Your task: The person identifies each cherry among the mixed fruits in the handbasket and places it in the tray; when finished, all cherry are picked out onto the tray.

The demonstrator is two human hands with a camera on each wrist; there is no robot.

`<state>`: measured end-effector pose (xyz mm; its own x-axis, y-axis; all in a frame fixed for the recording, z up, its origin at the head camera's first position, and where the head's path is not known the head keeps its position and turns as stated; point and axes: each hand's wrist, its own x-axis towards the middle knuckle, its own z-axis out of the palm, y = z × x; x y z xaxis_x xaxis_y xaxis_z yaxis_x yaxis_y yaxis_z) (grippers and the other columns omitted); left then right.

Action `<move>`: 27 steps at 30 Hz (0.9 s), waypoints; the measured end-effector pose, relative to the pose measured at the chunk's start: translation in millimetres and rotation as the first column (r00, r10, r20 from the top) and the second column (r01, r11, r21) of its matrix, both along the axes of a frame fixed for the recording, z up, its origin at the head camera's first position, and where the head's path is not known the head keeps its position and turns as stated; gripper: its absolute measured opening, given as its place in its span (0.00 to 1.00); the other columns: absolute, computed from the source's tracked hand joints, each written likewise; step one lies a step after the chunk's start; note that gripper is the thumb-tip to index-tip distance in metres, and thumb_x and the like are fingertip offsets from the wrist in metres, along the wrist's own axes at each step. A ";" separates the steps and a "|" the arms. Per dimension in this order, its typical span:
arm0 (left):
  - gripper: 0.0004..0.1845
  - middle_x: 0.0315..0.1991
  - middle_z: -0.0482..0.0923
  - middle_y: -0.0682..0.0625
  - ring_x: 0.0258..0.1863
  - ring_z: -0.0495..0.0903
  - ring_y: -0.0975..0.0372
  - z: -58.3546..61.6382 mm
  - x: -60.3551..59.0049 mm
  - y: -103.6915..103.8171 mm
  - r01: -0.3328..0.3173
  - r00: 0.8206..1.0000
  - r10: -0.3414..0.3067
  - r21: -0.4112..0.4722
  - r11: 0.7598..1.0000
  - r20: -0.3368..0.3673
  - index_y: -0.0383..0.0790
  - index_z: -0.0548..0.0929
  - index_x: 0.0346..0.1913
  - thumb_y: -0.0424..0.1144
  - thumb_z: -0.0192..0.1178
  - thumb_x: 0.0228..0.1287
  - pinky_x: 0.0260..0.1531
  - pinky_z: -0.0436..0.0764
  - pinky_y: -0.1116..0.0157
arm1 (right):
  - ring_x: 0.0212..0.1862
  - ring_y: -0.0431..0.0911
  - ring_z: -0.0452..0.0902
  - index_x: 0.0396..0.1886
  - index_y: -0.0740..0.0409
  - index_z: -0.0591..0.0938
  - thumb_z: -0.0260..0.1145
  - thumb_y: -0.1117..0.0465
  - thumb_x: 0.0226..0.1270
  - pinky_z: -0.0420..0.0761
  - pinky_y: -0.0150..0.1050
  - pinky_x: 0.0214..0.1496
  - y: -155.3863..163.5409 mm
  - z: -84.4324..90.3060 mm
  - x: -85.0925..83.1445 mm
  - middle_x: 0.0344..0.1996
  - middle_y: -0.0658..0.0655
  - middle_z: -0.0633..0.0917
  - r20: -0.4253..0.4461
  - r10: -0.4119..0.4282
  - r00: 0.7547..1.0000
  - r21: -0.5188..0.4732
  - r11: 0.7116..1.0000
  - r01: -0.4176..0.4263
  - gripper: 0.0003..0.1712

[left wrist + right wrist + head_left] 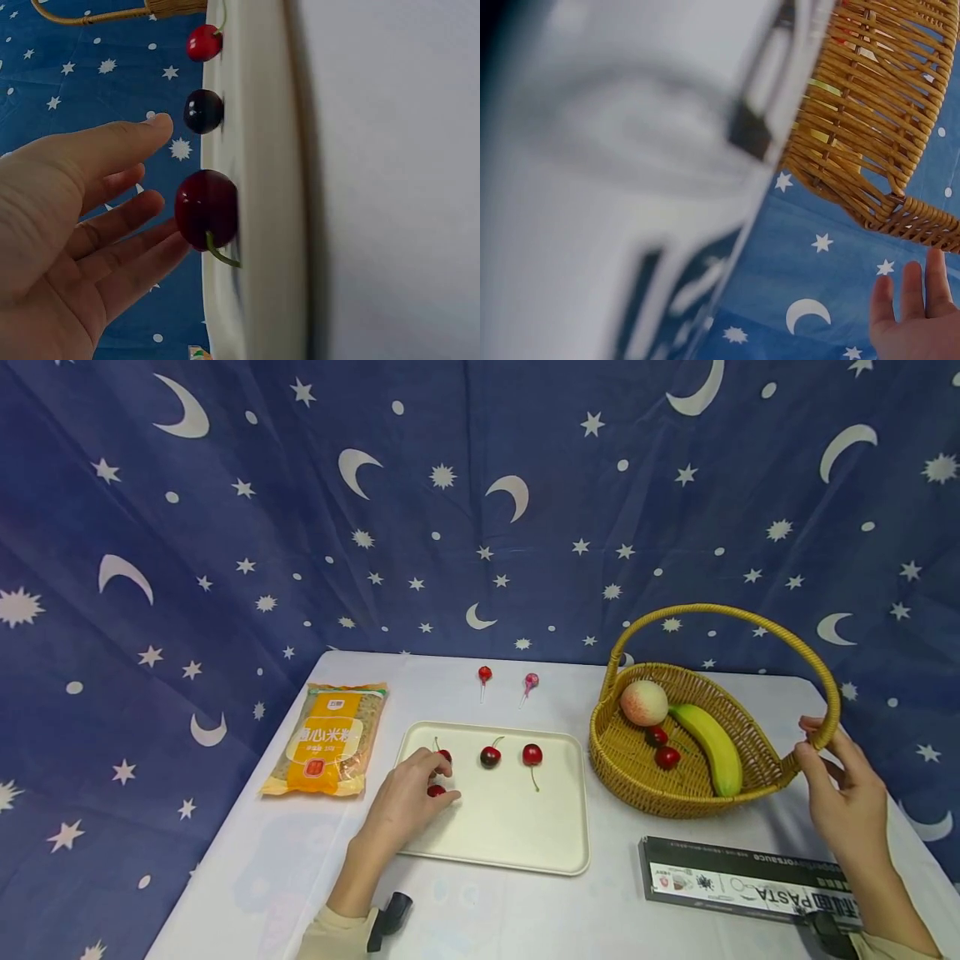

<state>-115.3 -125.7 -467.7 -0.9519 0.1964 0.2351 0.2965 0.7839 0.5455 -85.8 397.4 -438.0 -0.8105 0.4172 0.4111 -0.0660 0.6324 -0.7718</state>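
My left hand (438,781) lies over the left part of a cream tray (517,839). Its relaxed fingers are spread by two cherries (437,791), one at the fingertips and one just beyond (445,755). In the left wrist view the open fingers (150,206) reach up to the near cherry (206,208) on the tray (255,187). Two more cherries (491,757) (532,754) lie farther right. My right hand (825,760) is at the right end of the wicker basket's handle (825,727), its straight fingers (911,296) just below the handle (922,217).
The basket (600,752) holds a peach (643,702), a banana (712,747) and two cherries (667,757). A black pasta box (742,881) lies in front of it. A yellow food packet (330,739) lies left of the tray, and two lollipops (484,675) behind it.
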 end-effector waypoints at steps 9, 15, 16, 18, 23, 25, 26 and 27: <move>0.15 0.43 0.87 0.49 0.41 0.84 0.55 13.0 -10.4 20.8 0.094 0.995 -0.093 0.074 0.993 -0.023 0.43 0.86 0.43 0.40 0.81 0.57 0.42 0.83 0.63 | 0.65 0.21 0.68 0.75 0.47 0.78 0.61 0.59 0.84 0.67 0.08 0.62 2.8 -2.7 -1.6 0.68 0.32 0.79 0.006 0.003 1.000 -0.004 1.000 -0.003 0.24; 0.14 0.44 0.87 0.52 0.45 0.88 0.54 19.7 -17.0 43.1 0.151 0.988 -0.149 0.102 0.983 -0.031 0.44 0.87 0.44 0.40 0.81 0.59 0.47 0.86 0.59 | 0.65 0.21 0.68 0.75 0.48 0.78 0.60 0.59 0.84 0.67 0.08 0.63 2.6 -1.2 -0.5 0.68 0.31 0.79 0.005 0.007 1.000 0.010 1.000 -0.007 0.24; 0.14 0.44 0.87 0.51 0.46 0.88 0.54 21.0 -17.8 46.9 0.163 0.986 -0.161 0.105 0.981 -0.030 0.44 0.87 0.44 0.40 0.80 0.59 0.48 0.86 0.59 | 0.65 0.20 0.68 0.75 0.48 0.78 0.60 0.59 0.84 0.67 0.08 0.63 2.8 -1.1 -0.4 0.68 0.31 0.79 0.004 0.008 1.000 0.012 1.000 -0.008 0.24; 0.14 0.45 0.87 0.49 0.46 0.88 0.54 24.1 -19.2 54.0 0.189 0.982 -0.187 0.113 0.975 -0.029 0.44 0.87 0.45 0.40 0.80 0.60 0.48 0.86 0.60 | 0.65 0.20 0.68 0.75 0.48 0.78 0.60 0.59 0.84 0.67 0.08 0.63 3.0 -1.3 -0.6 0.68 0.32 0.79 0.002 0.009 1.000 0.012 1.000 -0.009 0.24; 0.15 0.44 0.86 0.50 0.43 0.86 0.53 30.0 -22.0 69.3 0.241 0.970 -0.238 0.101 0.965 -0.045 0.44 0.87 0.48 0.41 0.79 0.61 0.43 0.84 0.65 | 0.64 0.20 0.68 0.75 0.48 0.78 0.61 0.59 0.84 0.67 0.08 0.62 3.5 -2.5 -1.2 0.67 0.31 0.79 -0.004 0.011 1.000 0.014 1.000 -0.011 0.24; 0.15 0.44 0.86 0.52 0.44 0.86 0.54 31.6 -23.1 74.4 0.259 0.965 -0.255 0.100 0.961 -0.052 0.44 0.87 0.48 0.41 0.79 0.62 0.43 0.84 0.65 | 0.65 0.20 0.69 0.74 0.48 0.78 0.61 0.60 0.83 0.68 0.08 0.62 3.1 -2.5 -1.1 0.66 0.30 0.79 -0.008 0.015 1.000 0.016 1.000 -0.015 0.24; 0.15 0.44 0.86 0.53 0.45 0.86 0.54 32.1 -23.8 76.9 0.268 0.963 -0.264 0.103 0.958 -0.052 0.45 0.87 0.49 0.41 0.79 0.62 0.44 0.85 0.64 | 0.65 0.21 0.69 0.74 0.49 0.79 0.61 0.60 0.83 0.68 0.09 0.62 2.7 -2.4 -1.0 0.65 0.30 0.79 -0.011 0.017 1.000 0.018 1.000 -0.016 0.24; 0.14 0.45 0.86 0.53 0.46 0.87 0.55 32.3 -24.6 79.2 0.278 0.960 -0.273 0.104 0.955 -0.056 0.45 0.87 0.49 0.41 0.78 0.62 0.46 0.86 0.64 | 0.65 0.21 0.69 0.74 0.49 0.79 0.61 0.60 0.83 0.68 0.09 0.62 2.3 -2.2 -0.8 0.65 0.29 0.79 -0.014 0.019 1.000 0.019 1.000 -0.018 0.23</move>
